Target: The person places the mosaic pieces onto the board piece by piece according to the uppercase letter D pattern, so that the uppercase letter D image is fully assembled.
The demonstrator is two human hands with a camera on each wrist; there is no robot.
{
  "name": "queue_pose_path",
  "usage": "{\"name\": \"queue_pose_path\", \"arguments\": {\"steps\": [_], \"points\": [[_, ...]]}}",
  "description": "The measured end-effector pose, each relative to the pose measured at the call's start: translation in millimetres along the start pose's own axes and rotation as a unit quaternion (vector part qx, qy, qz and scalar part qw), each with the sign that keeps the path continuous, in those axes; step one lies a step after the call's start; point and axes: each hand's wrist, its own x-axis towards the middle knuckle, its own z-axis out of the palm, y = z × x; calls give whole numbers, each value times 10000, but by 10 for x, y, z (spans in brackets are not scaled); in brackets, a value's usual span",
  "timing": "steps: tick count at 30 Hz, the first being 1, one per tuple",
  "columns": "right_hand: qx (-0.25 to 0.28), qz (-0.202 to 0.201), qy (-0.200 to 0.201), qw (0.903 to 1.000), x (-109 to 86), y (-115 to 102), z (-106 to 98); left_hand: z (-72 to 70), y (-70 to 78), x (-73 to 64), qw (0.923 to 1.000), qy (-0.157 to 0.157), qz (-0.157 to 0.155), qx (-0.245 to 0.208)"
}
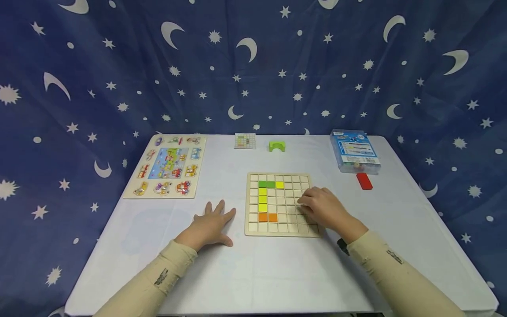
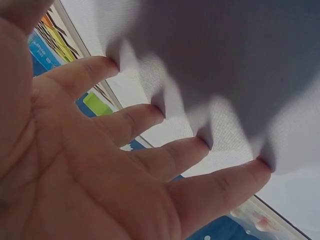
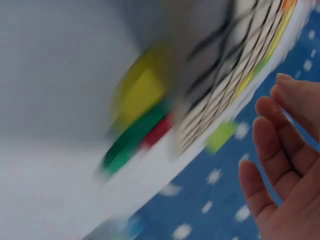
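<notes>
A wooden grid board (image 1: 283, 226) lies flat in the head view. Set in its cells are green tiles (image 1: 262, 184), yellow tiles (image 1: 262, 199) and orange tiles (image 1: 273, 217). My right hand (image 1: 322, 207) hovers at the board's right side, fingers loosely bent; in the right wrist view no piece shows between the fingertips (image 3: 260, 120). Left of the board, my left hand (image 1: 210, 225) rests spread, its fingertips (image 2: 262, 167) touching the white cloth. Blurred yellow (image 3: 142, 95) and green pieces (image 3: 125, 140) appear in the right wrist view, largely hidden under the right arm in the head view.
A wooden picture puzzle (image 1: 198, 158) lies at the back left. Farther back are a small pattern card (image 1: 245, 141) and a light green arch block (image 1: 277, 145). At the back right stand a clear-and-blue box (image 1: 356, 152) and a red block (image 1: 364, 181).
</notes>
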Motion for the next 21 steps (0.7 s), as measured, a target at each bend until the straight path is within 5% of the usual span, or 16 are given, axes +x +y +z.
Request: {"name": "queue_pose_path", "arguments": {"steps": [8,21], "points": [[-44,1384,-808,9871,-337,524,-79,1,-13,1,9999,76,61,27],[259,1449,-1094,9830,-372,540,5,-31,22,-28,10000,19,2,-66]]}}
